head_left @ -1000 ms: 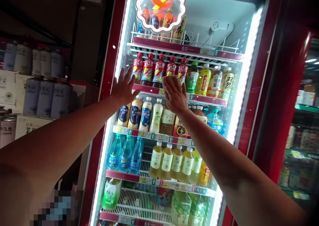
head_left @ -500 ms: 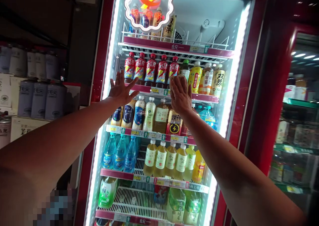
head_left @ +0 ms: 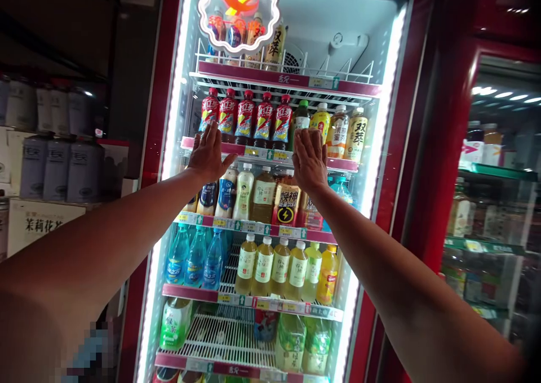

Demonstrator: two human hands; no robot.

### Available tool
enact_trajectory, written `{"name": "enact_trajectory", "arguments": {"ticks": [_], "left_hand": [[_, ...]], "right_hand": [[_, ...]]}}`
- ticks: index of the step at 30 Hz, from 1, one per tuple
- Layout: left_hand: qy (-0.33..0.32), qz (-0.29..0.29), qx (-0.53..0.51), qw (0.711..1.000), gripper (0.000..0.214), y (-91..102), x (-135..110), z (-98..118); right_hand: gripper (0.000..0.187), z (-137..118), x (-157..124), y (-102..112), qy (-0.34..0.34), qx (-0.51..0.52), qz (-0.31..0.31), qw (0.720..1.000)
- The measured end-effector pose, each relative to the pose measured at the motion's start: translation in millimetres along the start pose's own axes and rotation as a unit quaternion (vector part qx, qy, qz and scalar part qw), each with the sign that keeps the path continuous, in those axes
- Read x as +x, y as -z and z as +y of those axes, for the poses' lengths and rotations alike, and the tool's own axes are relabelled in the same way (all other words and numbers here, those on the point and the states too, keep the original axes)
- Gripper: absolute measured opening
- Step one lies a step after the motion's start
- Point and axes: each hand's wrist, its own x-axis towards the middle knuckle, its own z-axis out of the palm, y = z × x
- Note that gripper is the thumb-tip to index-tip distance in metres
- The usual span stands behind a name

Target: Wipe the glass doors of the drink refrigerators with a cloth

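Both my arms reach forward at the upper shelves of a lit drinks fridge [head_left: 153, 163]. My left hand [head_left: 208, 156] is held flat, its fingers stretched up and thumb out to the side, before the shelf of red-capped bottles [head_left: 245, 115]. To its right, my right hand [head_left: 311, 160] is also flat, palm forward, in front of the green-capped bottle [head_left: 301, 117] and the yellow bottle [head_left: 322, 117]. Neither hand holds anything. Whether the palms touch a glass front cannot be made out.
A glowing sign [head_left: 239, 14] hangs at the fridge's upper left. Lower shelves carry blue bottles [head_left: 195, 259], pale yellow bottles [head_left: 264, 267] and large green-labelled bottles [head_left: 291, 343]. Stacked grey canisters [head_left: 84, 169] stand at left; another red-framed fridge [head_left: 452, 203] is at right.
The fridge has shifted slightly left in view. My left hand's spread fingers have drawn closer together, and it has moved rightward relative to the shelves; my right hand stays flat.
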Motion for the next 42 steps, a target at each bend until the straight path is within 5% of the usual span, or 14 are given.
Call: {"name": "enact_trajectory", "arguments": {"ticks": [4, 8, 15, 21, 25, 34, 38, 42], "left_hand": [[0.014, -0.012, -0.002, 1.0, 0.082, -3.2, 2, 10], [0.025, -0.017, -0.013, 0.999, 0.072, -2.8, 3, 21], [-0.042, 0.024, -0.016, 0.999, 0.084, -10.2, 13, 44], [-0.023, 0.029, -0.006, 0.999, 0.087, -16.9, 15, 60], [-0.017, 0.012, 0.002, 1.0, 0.076, -17.1, 14, 69], [0.01, 0.034, -0.03, 0.999, 0.068, -28.8, 13, 75], [0.002, 0.053, -0.043, 0.998, 0.073, -37.8, 10, 74], [-0.003, 0.056, -0.062, 0.996, 0.082, -46.8, 8, 71]], "right_hand": [[0.059, 18, -1, 12, 0.022, -0.016, -0.03, 0.999], [0.059, 34, -1, 17, -0.045, -0.027, -0.004, 0.999], [0.06, 56, -13, 24, -0.001, -0.053, -0.026, 0.998], [0.061, 87, -20, 31, -0.071, -0.039, 0.013, 0.997], [0.06, 94, -24, 35, -0.053, -0.04, 0.001, 0.998], [0.064, 122, -33, 46, -0.105, -0.106, -0.008, 0.989], [0.061, 137, -44, 52, -0.068, -0.093, -0.02, 0.993], [0.061, 163, -44, 64, -0.11, -0.084, 0.005, 0.99]]}}
